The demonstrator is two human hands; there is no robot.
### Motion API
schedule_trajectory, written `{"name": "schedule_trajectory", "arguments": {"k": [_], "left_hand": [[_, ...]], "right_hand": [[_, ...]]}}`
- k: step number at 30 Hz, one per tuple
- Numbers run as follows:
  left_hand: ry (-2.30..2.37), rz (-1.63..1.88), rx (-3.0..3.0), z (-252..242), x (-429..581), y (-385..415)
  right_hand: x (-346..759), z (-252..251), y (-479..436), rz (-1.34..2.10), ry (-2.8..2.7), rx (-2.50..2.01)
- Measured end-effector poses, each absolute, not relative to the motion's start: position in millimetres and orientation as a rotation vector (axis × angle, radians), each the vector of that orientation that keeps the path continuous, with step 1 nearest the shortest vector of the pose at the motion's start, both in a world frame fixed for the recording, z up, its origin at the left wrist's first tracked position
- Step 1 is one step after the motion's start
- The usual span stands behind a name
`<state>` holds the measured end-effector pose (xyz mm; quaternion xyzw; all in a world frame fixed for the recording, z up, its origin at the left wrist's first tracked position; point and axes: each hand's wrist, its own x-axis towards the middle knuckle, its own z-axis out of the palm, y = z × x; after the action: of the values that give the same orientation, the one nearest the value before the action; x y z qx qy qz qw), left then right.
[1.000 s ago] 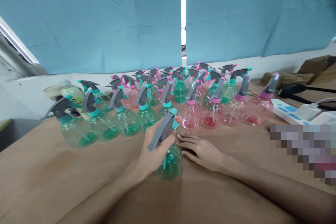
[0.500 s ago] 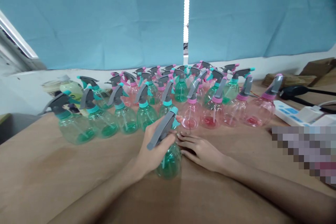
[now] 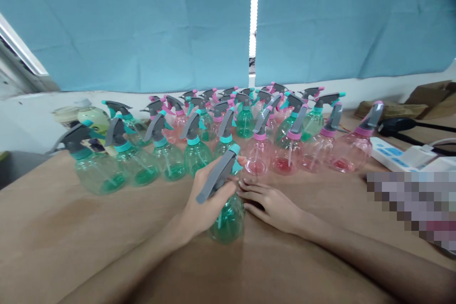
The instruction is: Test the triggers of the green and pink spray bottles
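My left hand (image 3: 210, 199) is wrapped round the neck of a clear green spray bottle (image 3: 228, 223) that stands close to me on the table. The bottle's grey and turquoise trigger head (image 3: 219, 174) rises above my fingers, tilted with its back end toward the lower left. To the right of the bottle, my right hand (image 3: 272, 204) lies palm down with its fingers stretched out. Its fingertips reach the bottle's side; I cannot tell whether they touch it. Behind my hands, a front row holds several green spray bottles (image 3: 171, 164) at left and several pink spray bottles (image 3: 286, 156) at right.
More green and pink spray bottles (image 3: 244, 121) crowd behind the front row. A jar-like container with a pale green label (image 3: 93, 116) stands back left. On the right are a white power strip (image 3: 390, 154), a black cable and brown cardboard (image 3: 431, 99). A blue curtain (image 3: 142, 28) hangs behind.
My left hand keeps its hold on the green spray bottle, and my right hand stays flat beside it. The view has shifted very slightly; nothing else has visibly moved.
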<state>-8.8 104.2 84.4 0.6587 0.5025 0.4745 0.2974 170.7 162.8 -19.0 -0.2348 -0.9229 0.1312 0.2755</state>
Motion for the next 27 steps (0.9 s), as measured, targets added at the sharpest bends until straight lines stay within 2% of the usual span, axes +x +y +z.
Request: {"name": "schedule_trajectory", "arguments": {"k": [15,27], "left_hand": [[1.278,1.233,1.742,86.4,-9.3,106.2],[1.433,1.230,1.844,84.3,-14.3,104.4]], "right_hand": [[171.6,-19.8,163.2,0.323,-2.499,-0.665],[172.8,-15.7,164.0,0.292,-2.553,-0.678]]}}
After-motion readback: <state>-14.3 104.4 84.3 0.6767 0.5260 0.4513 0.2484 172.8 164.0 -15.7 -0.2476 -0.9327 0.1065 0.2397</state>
